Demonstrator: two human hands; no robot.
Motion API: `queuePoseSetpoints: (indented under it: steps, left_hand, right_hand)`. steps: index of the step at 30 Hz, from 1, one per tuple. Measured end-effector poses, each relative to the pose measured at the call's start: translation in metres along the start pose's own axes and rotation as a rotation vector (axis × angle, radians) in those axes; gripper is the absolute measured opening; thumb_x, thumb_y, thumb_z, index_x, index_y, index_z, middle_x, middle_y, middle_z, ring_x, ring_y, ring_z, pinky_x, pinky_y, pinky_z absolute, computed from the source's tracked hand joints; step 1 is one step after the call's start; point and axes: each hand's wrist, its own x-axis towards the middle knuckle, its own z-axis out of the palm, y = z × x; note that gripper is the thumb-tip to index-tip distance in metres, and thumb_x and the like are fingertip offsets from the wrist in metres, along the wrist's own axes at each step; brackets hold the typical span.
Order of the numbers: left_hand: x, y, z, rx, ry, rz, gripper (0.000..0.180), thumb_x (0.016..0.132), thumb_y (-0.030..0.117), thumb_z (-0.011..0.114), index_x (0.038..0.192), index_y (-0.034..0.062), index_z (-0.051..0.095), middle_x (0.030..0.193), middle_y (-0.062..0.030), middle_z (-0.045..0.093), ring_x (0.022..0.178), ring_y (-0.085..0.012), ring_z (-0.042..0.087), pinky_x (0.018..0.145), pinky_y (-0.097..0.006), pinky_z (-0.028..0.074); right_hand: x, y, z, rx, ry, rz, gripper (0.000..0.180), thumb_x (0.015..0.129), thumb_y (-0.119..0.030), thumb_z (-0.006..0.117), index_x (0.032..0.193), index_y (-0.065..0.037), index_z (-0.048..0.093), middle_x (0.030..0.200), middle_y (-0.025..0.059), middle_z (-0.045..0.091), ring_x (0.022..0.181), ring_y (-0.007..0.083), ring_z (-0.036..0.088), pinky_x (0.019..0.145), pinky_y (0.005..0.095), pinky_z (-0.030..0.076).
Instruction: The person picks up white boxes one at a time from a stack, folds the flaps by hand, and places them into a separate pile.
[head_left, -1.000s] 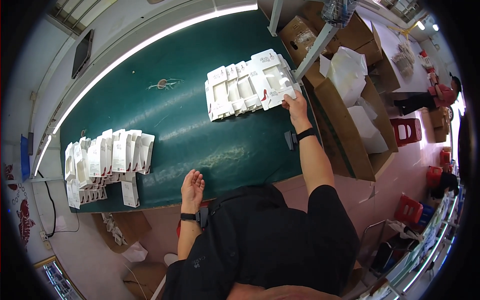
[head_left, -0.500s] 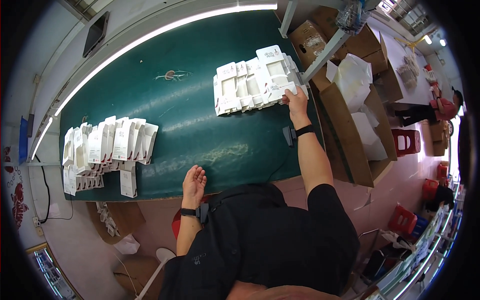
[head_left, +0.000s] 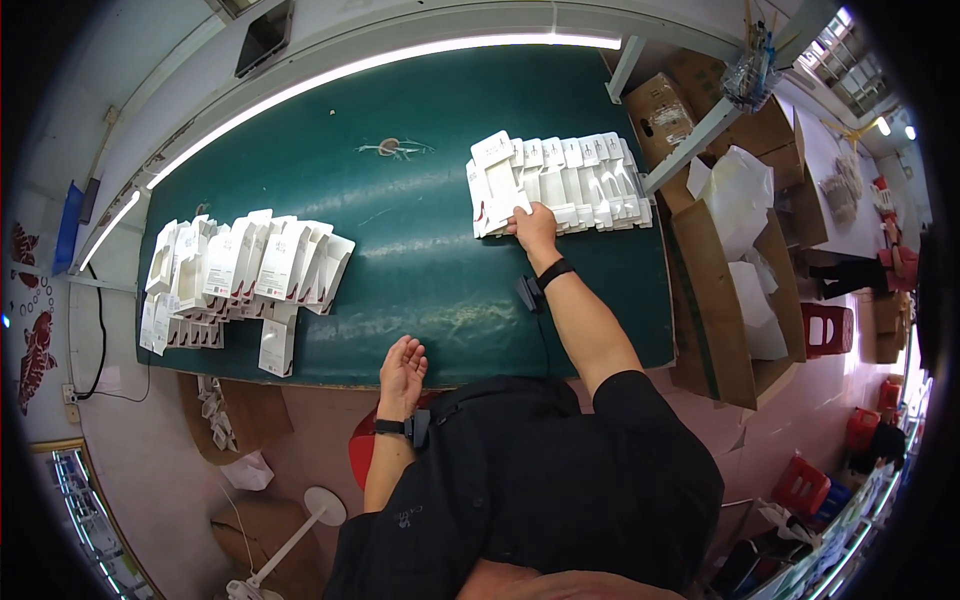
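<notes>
We note the right hand pinching the end box by its lower corner on the table's far right, left hand empty, fingers loosely curled, at its near edge; we judge a light grip, square to the row, avoids creasing.

Printing is visible in several places, but it is too small to be read. The row of white boxes at the right of the tabletop bears small dark marks on the upper flaps. The cluster of white cartons at the left shows dark print and small red marks. A few pale characters stand on the black shirt.
</notes>
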Motion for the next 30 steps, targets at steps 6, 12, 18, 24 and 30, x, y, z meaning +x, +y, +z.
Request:
queuePoseSetpoints:
  steps: [6,12,18,24,30]
  left_hand:
    - [0.001,0.004,-0.015,-0.040,0.009,0.000,0.024,0.100,0.020,0.060,0.120,0.0072,0.061,0.102,-0.0035,0.069,0.093,-0.0160,0.068,0.077,-0.030,0.056]
    - [0.007,0.020,-0.029,-0.059,0.025,0.005,0.024,0.100,0.021,0.061,0.120,0.0078,0.061,0.103,-0.0034,0.069,0.092,-0.0153,0.067,0.076,-0.030,0.056]
    - [0.010,0.050,-0.053,-0.040,0.094,0.112,0.025,0.099,0.023,0.063,0.119,0.0086,0.060,0.103,-0.0032,0.068,0.091,-0.0145,0.067,0.075,-0.029,0.055]
    - [0.032,0.109,-0.108,0.297,0.338,0.563,0.029,0.096,0.020,0.065,0.120,0.0067,0.059,0.098,-0.0030,0.068,0.087,-0.0160,0.067,0.076,-0.030,0.054]
    - [0.042,0.184,-0.190,1.253,0.861,1.003,0.062,0.080,0.029,0.079,0.131,0.0033,0.055,0.131,-0.0179,0.057,0.121,-0.0333,0.055,0.103,-0.044,0.045]
  right_hand:
    - [-0.009,-0.005,0.009,-0.203,-0.016,0.073,0.031,0.093,-0.027,0.065,0.081,0.001,0.063,0.069,0.0100,0.069,0.053,0.0165,0.065,0.051,0.0294,0.051]
    - [-0.013,-0.001,0.019,-0.241,-0.060,0.182,0.037,0.093,-0.034,0.067,0.080,0.002,0.065,0.069,0.0101,0.070,0.051,0.0152,0.064,0.048,0.0295,0.049]
    - [-0.023,0.010,0.018,-0.204,-0.050,0.176,0.038,0.093,-0.037,0.068,0.084,0.000,0.068,0.068,0.0090,0.070,0.050,0.0134,0.062,0.045,0.0273,0.048]
    - [-0.056,0.024,-0.003,-0.145,-0.059,0.150,0.037,0.094,-0.038,0.068,0.084,-0.003,0.067,0.068,0.0061,0.068,0.048,0.0109,0.060,0.043,0.0234,0.046]
    - [-0.092,0.040,-0.003,-0.106,-0.108,0.194,0.029,0.097,-0.032,0.066,0.090,-0.004,0.065,0.070,0.0047,0.068,0.051,0.0102,0.061,0.047,0.0233,0.048]
